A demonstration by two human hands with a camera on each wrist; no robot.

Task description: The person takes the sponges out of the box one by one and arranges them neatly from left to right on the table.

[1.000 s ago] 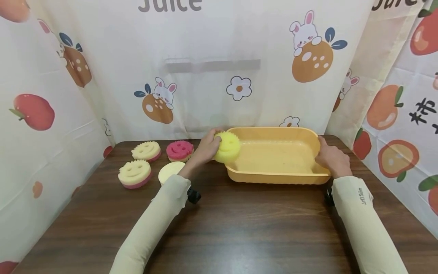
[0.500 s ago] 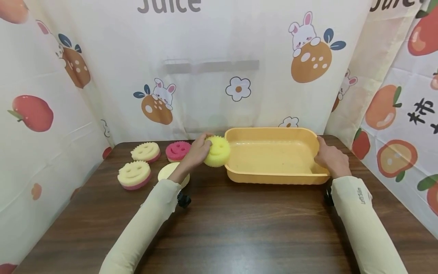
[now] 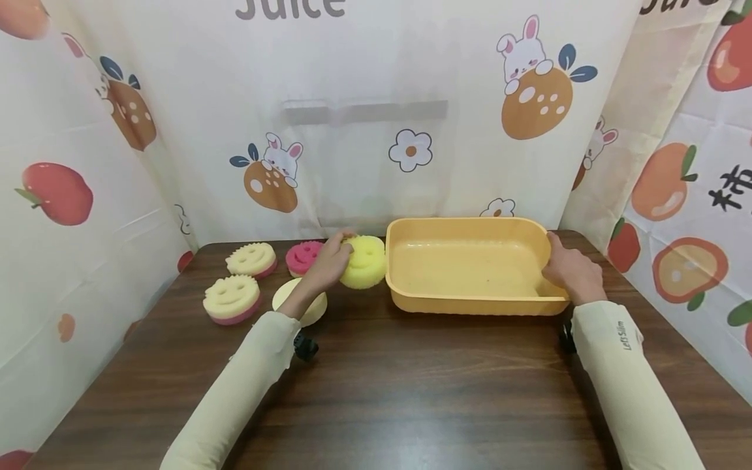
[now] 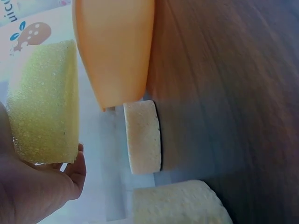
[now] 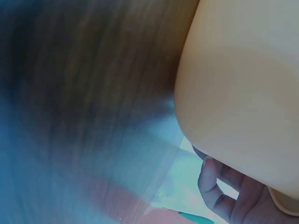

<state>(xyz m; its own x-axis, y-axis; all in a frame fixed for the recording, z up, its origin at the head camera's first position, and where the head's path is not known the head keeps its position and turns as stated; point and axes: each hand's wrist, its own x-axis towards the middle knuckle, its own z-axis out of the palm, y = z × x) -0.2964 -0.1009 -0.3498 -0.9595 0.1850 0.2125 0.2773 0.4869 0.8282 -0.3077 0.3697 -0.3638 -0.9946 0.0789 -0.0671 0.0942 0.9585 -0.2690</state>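
Note:
My left hand (image 3: 330, 262) grips a bright yellow smiley-face sponge (image 3: 363, 262) just off the left end of a yellow plastic tub (image 3: 478, 305). In the left wrist view this sponge (image 4: 44, 102) is raised, the thumb side of the hand below it and fingertips showing behind. The tub's inside holds nothing visible. At its right end my right hand (image 3: 572, 271) holds the rim; the right wrist view has curled fingers (image 5: 212, 186) against the tub's outer wall (image 5: 233, 102). Near my left wrist lie a pink smiley sponge (image 3: 302, 256) and a pale yellow round one (image 3: 314, 309), partly covered by the arm.
Two cream-topped smiley sponges with pink undersides, one farther back (image 3: 251, 259) and one nearer (image 3: 231, 299), lie at the table's left. A printed curtain (image 3: 352, 176) closes off the back and both sides. Dark wood tabletop (image 3: 411, 378) stretches in front of the tub.
My left hand has carried the yellow sponge leftward, from over the tub's left rim to beside it. The right hand stays on the tub, which has hardly moved.

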